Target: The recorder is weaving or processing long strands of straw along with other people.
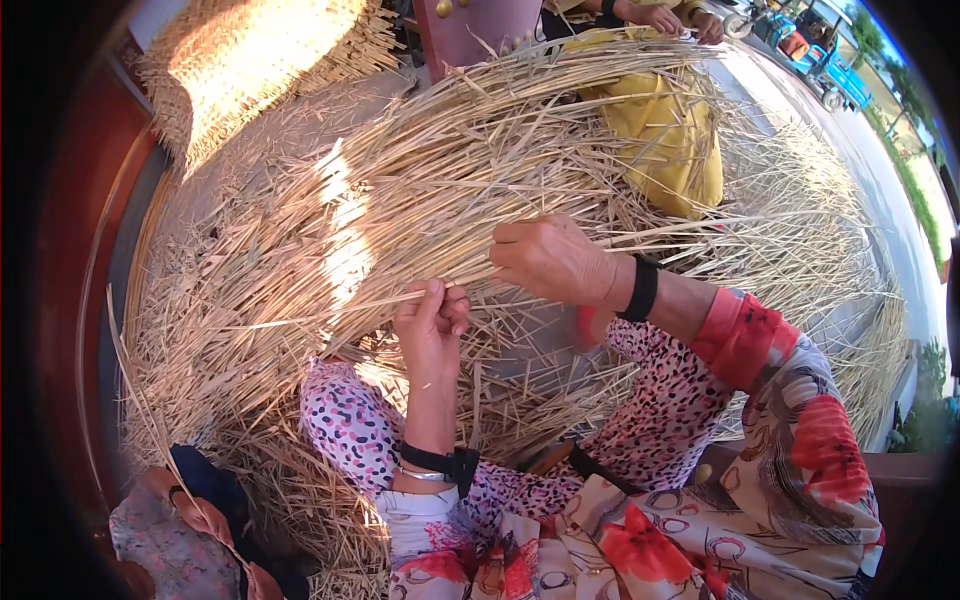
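In front of me, my left hand [432, 318] pinches a thin pale straw stalk [385, 302] between thumb and fingertips. The stalk runs out to the left and reaches right toward my other hand. My right hand [555, 260], slightly higher and to the right, is closed with its knuckles up around the stalk; its fingertips are hidden from me. Long pale strips stretch to the right from behind that hand. Beneath both hands lies a wide heap of dry straw stalks [430, 190], mostly running from left to upper right.
A woven straw mat [250, 70] stands at the far left. Yellow cloth [665, 145] lies among the stalks. A co-worker's hands [668, 20] show at the top right, another person's hand [205, 520] at the lower left. A blue vehicle [845, 80] stands on the road beyond.
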Demonstrator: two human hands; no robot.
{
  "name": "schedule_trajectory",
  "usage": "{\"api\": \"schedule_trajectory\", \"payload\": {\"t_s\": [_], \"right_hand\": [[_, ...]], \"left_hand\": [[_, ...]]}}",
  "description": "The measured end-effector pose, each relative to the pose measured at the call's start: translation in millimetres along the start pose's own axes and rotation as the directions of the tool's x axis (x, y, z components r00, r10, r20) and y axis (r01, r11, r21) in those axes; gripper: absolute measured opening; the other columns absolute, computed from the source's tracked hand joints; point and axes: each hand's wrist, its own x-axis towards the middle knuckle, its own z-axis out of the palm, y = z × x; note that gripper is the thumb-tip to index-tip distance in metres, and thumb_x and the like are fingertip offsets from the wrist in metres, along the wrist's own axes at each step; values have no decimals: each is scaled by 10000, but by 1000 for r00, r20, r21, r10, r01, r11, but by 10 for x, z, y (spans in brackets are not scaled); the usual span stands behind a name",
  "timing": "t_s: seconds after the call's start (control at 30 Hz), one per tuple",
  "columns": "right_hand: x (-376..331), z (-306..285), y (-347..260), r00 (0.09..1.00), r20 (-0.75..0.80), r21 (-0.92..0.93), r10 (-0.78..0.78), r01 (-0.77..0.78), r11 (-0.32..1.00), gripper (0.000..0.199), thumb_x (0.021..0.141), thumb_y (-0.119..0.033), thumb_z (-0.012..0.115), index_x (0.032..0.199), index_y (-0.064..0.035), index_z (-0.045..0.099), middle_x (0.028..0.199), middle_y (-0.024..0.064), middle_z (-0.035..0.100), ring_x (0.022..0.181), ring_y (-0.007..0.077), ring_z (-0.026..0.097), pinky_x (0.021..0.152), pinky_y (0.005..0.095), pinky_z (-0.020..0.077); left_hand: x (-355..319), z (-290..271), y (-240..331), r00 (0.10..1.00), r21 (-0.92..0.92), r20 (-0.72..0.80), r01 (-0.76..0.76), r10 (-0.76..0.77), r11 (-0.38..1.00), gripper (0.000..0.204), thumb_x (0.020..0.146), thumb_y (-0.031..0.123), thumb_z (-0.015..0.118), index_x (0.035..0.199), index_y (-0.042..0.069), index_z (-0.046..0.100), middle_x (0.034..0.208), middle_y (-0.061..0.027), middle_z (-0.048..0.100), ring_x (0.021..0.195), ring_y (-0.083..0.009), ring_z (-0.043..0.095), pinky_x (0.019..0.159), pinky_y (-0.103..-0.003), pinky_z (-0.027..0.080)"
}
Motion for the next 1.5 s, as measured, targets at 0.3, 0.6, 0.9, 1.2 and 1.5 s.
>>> {"api": "schedule_trajectory", "payload": {"t_s": [0.3,0.6,0.9,1.2,1.5], "right_hand": [[-144,-1001,369,475,-546,788,691,11,615,265,954,-228,532,791,-31,605,643,-63,482,565,13,371,506,186,288],[-37,89,169,994,-29,101,107,-103,990,325,854,-306,598,995,-16,557,863,156,561,791,367,587,718,453,483],[-89,114,395,946,321,246,52,-136,960,457,872,-404,522,753,25,624,744,205,607,705,404,574,647,476,459],[9,-153,118,901,430,369,56,-232,900,227,865,-234,589,826,-10,572,682,184,553,639,357,535,595,414,423],[174,88,-23,809,588,297,16,-234,926,235,862,-226,577,849,8,572,731,222,567,697,416,541,622,452,420]], "left_hand": [[181,-44,-137,984,-130,-5,174,-176,976,143,884,158,628,887,25,575,766,-126,636,594,-141,590,425,-211,376],[16,2,-142,997,-113,-26,68,-72,991,149,894,222,584,877,77,553,699,-127,637,544,-135,578,373,-200,341],[106,-330,173,984,-162,-179,-10,-19,987,150,912,250,566,893,102,568,684,1,564,530,-73,491,410,-185,338],[55,-70,-4,969,89,-41,247,-244,965,193,865,222,645,869,30,632,704,-44,650,538,-90,586,423,-225,402],[-45,-213,-117,979,-46,-80,184,-188,982,148,879,225,638,861,79,616,684,-16,625,532,-62,570,397,-176,366]]}}
